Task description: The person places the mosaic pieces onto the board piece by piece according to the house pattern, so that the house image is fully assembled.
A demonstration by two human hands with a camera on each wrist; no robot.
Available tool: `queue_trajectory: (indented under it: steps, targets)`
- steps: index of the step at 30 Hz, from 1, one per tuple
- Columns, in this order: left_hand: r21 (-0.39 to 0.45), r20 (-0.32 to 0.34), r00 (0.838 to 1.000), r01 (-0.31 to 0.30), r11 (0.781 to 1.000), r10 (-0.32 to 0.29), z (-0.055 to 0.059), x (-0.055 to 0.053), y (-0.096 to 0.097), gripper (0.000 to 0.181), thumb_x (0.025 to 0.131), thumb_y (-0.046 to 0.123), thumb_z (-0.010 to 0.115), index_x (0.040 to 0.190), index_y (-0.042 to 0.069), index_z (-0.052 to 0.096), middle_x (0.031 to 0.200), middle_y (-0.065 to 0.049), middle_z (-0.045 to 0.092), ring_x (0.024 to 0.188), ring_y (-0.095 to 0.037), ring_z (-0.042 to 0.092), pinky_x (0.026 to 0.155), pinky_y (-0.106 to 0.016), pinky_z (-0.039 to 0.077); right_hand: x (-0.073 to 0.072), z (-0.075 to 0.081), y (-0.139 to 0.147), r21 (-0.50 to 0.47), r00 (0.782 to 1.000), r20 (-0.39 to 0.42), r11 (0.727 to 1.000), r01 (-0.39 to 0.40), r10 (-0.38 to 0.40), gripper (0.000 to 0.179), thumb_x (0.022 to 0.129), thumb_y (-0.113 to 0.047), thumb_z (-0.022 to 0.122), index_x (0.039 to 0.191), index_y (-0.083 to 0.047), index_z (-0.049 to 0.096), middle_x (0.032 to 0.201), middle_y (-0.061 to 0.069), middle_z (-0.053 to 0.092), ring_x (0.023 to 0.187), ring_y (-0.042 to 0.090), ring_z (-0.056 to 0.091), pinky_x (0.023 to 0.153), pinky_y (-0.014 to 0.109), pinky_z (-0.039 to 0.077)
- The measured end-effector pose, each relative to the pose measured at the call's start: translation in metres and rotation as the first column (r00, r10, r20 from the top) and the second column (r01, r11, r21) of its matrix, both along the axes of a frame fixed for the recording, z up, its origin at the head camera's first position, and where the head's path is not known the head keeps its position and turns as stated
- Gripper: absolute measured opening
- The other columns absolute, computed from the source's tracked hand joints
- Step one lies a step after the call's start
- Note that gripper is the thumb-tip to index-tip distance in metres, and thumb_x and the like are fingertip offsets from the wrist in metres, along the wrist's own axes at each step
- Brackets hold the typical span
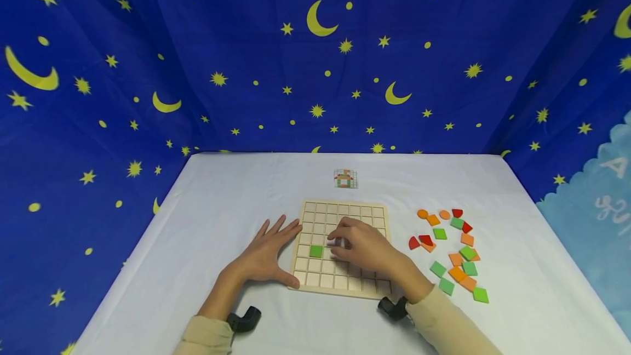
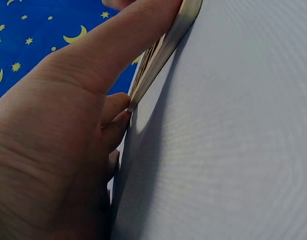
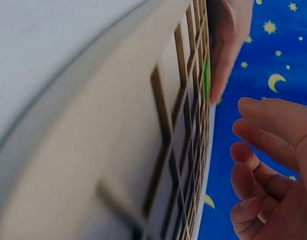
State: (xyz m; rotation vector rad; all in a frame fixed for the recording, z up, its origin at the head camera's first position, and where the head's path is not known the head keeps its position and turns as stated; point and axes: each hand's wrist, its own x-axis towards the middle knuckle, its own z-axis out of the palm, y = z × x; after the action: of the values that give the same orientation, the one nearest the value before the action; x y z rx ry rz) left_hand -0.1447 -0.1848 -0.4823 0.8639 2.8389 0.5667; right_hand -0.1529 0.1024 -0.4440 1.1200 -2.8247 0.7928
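A square wooden grid board [image 1: 340, 292] lies on the white table in the head view. One green square tile [image 1: 316, 251] sits in a cell toward its lower left. With fingers spread, my left hand [image 1: 263, 253] steadies the board's left side; its thumb and index fingertip are at the rim, as the left wrist view also shows. Over the middle of the board, just right of the green tile, hovers my right hand [image 1: 367, 245]. Its fingers are loosely bent, and the right wrist view shows no piece between thumb and fingers [image 3: 263, 115].
Right of the board lie scattered loose pieces: green squares [image 1: 440, 234], orange squares [image 1: 457, 274], orange circles [image 1: 422, 214] and red rounded wedges [image 1: 413, 243]. A small pattern card [image 1: 345, 178] lies behind the board. Blue star-printed cloth [image 1: 276, 59] hangs behind the table.
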Motion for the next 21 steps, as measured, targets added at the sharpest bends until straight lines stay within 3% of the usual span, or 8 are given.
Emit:
queue_trajectory:
  steps: [8,14,21]
  targets:
    - [0.009,-0.004,1.0,0.008,1.0,-0.008,0.0,0.0,-0.001,0.131,0.048,0.086,0.068,0.154,0.02,0.026,0.159,0.007,0.017,0.146,-0.023,0.003,0.115,-0.049,-0.001,0.004,0.003,0.037,-0.012,0.998,-0.007,0.998,0.06,-0.06,0.022,0.086,-0.026,0.072,0.106,-0.017,0.074,0.091,-0.008,0.059,0.071,0.009,0.054,0.06,0.023,0.045]
    - [0.032,-0.01,1.0,0.014,0.999,-0.014,0.0,0.001,0.0,0.13,0.049,0.083,0.07,0.153,0.017,0.029,0.158,0.004,0.019,0.145,-0.026,0.005,0.115,-0.051,0.001,0.008,0.005,0.065,-0.011,0.991,0.04,0.992,0.127,-0.127,0.024,0.087,-0.026,0.072,0.108,-0.015,0.072,0.092,-0.009,0.06,0.075,0.008,0.056,0.063,0.023,0.047]
    - [0.012,-0.008,1.0,0.008,1.0,-0.008,0.0,0.001,0.0,0.131,0.048,0.085,0.068,0.153,0.019,0.027,0.159,0.006,0.018,0.146,-0.024,0.003,0.115,-0.049,-0.001,0.015,0.003,0.098,-0.015,0.982,0.031,0.982,0.187,-0.187,0.023,0.085,-0.023,0.074,0.107,-0.015,0.073,0.09,-0.01,0.06,0.073,0.007,0.053,0.057,0.022,0.045]
